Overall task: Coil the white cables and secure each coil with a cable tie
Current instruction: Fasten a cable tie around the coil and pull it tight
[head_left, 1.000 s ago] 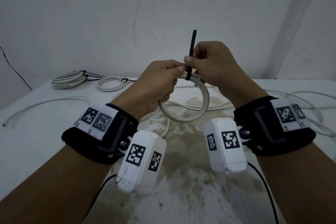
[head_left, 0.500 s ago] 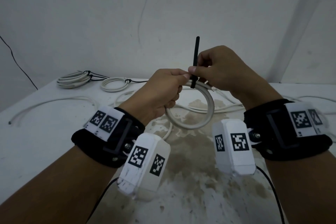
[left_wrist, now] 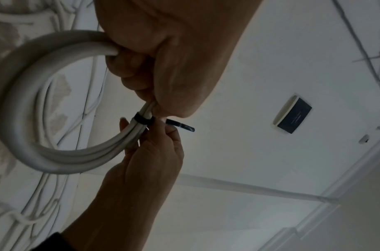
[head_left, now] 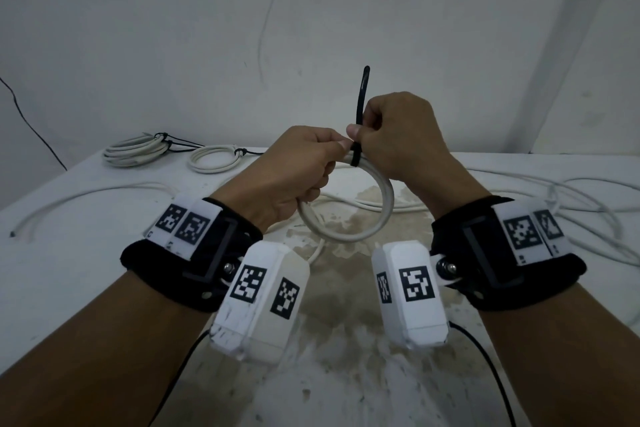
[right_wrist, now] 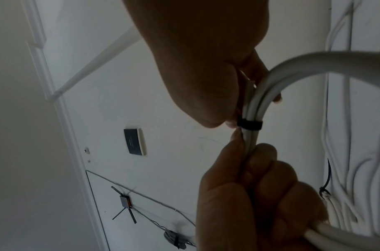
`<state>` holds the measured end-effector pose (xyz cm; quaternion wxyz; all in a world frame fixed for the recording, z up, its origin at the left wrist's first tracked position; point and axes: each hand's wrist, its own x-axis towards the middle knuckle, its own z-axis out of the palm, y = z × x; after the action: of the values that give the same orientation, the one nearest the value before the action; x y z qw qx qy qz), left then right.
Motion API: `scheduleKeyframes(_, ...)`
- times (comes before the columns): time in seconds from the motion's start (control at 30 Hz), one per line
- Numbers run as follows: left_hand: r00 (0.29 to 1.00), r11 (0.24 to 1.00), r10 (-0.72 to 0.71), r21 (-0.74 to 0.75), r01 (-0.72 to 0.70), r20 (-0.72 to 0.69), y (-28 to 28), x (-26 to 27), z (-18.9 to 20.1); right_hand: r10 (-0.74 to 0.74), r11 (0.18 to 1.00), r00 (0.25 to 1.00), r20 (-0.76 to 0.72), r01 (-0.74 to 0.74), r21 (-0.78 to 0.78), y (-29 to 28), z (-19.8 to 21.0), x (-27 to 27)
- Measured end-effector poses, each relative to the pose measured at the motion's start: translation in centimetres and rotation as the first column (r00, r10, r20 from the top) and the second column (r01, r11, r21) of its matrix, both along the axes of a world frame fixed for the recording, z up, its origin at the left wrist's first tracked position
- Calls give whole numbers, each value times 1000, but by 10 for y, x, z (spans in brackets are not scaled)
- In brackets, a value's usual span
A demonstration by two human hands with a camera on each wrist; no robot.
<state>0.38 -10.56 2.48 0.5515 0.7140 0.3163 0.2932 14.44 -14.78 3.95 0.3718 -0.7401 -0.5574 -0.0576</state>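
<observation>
White coil [head_left: 375,215] is a few loops held upright above the table, black tie [head_left: 356,149] wrapped snug round its top, tail sticking up. Two tied coils [head_left: 136,151] lie far left, loose cables [head_left: 554,194] right.

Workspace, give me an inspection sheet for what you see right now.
Surface: white table, stained brown in the middle.
Job's things: held coil with black tie looped round it, tail up; two tied coils at the far left.
Clutter: nothing seen.
Grippers: left hand grips the held coil; right hand pinches the tie.
Cables: loose cables on the right, one loose cable on the left.
Surroundings: white wall.
</observation>
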Motion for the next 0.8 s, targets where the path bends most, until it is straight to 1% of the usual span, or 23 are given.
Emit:
scheduleKeyframes(0.1, 1000, 1000, 2, -11, -2, -8, 0, 0, -2, -16, 1000, 1000, -18, 16, -4, 1, -3, -2)
scheduleKeyframes(0.3, 999, 999, -36, -31, 36, 0, 3, -5, 3, 16, 1000, 1000, -15, -15, 17, 1, 0, -1)
scheduleKeyframes(0.37, 999, 999, -35, -17, 34, -18, 5, -7, 5, 24, 1000, 999, -46, -23, 14, -1, 1, -3)
scheduleKeyframes(0.4, 999, 1000, -28, 1, 28, -32, 6, -7, 7, 51, 999, 994, -97, -49, 19, -2, 1, -4)
scheduleKeyframes(0.43, 999, 1000, -20, 17, 20, -40, 8, -7, 8, 102, 995, 975, -196, -96, 38, -3, 2, -3)
scheduleKeyframes(0.47, 999, 1000, -12, 23, 12, -38, 8, -7, 10, 174, 985, 928, -328, -160, 70, -5, 2, -3)
scheduleKeyframes(0.5, 1000, 1000, -2, 24, 2, -29, 8, -8, 12, 244, 969, 846, -473, -224, 99, -9, 4, -3)
scheduleKeyframes(0.53, 1000, 1000, 10, 27, -9, -22, 8, -8, 14, 297, 951, 753, -587, -285, 115, -13, 7, -4)
scheduleKeyframes(0.57, 1000, 999, 24, 35, -23, -20, 8, -10, 17, 327, 933, 690, -645, -343, 106, -17, 9, -5)
scheduleKeyframes(0.6, 999, 998, 38, 45, -37, -23, 8, -13, 18, 344, 916, 661, -666, -394, 83, -19, 11, -6)
scheduleKeyframes(0.67, 998, 997, 51, 52, -49, -27, 7, -20, 21, 382, 888, 647, -660, -456, 67, -22, 12, -11)
scheduleKeyframes(0.73, 998, 997, 58, 42, -58, -19, 6, -29, 24, 413, 880, 631, -656, -463, 109, -22, 12, -17)
scheduleKeyframes(0.8, 997, 997, 74, 16, -74, 22, 4, -38, 25, 440, 876, 610, -659, -454, 165, -20, 15, -26)
